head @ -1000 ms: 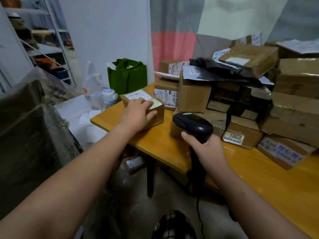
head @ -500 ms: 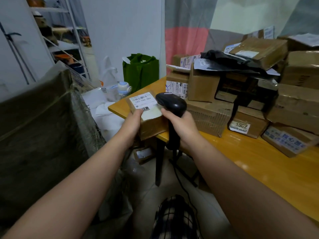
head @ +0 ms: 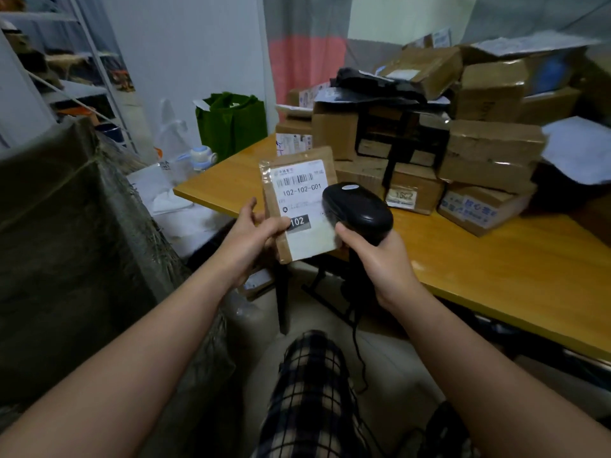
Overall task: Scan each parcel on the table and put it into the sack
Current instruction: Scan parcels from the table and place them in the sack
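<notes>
Head view: left hand (head: pixel 254 233) pinches flat brown cardboard parcel (head: pixel 297 155); right hand (head: pixel 380 259) grips black handheld scanner (head: pixel 358 208), crowding white label (head: pixel 299 196). Too close, misread likely; thin pinch could slip.

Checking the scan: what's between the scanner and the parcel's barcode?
Nothing; head view shows bare label between scanner and barcode; left hand grips lower down.

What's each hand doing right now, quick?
Left hand: holding the flat brown cardboard parcel with a white label.
Right hand: gripping the black plastic handheld scanner.
</notes>
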`<state>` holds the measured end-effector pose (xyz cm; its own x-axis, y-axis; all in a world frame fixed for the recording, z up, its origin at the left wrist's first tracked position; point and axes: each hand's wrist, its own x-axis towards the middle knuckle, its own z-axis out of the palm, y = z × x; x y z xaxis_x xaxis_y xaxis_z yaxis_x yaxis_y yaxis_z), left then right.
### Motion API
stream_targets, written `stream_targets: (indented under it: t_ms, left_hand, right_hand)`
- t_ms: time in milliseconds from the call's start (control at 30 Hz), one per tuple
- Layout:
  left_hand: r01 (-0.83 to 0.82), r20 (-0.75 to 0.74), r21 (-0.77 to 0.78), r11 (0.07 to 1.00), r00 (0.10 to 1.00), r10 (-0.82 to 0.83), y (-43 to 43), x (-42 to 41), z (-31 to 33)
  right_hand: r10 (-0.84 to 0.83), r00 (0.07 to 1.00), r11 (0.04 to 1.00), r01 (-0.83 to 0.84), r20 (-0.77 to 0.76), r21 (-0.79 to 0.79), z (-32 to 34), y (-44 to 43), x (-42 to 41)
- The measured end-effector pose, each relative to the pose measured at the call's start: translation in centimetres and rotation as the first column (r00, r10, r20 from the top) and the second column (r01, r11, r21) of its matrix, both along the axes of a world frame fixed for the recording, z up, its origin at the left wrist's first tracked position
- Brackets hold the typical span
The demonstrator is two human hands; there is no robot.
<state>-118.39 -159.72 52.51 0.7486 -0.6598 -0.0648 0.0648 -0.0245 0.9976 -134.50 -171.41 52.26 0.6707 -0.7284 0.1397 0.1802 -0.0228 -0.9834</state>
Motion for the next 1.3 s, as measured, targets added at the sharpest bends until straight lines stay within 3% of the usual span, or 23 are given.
stream_targets:
  t_ms: [133,267,567,1300]
  left_hand:
    - [0.142,0.047,0.084,0.986,0.988,-0.146,-2.1,-2.8,0.4]
    - [0.188,0.05,0.01,0.982,0.981,-0.188,-4.6,-5.7,0.4]
    - [0.206,0.183,0.072,0.976,0.959,-0.216,-7.0,-6.5,0.7]
    - [0.176,0.203,0.041,0.983,0.962,-0.181,-7.4,-6.4,0.9]
  right_hand:
    - [-0.109,0.994,0.994,0.109,-0.001,-0.031,0.0,-0.9,-4.3]
    - [-0.26,0.964,0.943,0.239,-0.06,-0.232,0.5,-1.8,-8.2]
    - [-0.322,0.94,0.872,0.247,-0.115,-0.423,2.4,-2.0,-11.1]
    - [-0.297,0.946,0.893,0.228,-0.128,-0.388,3.2,-1.1,-10.8]
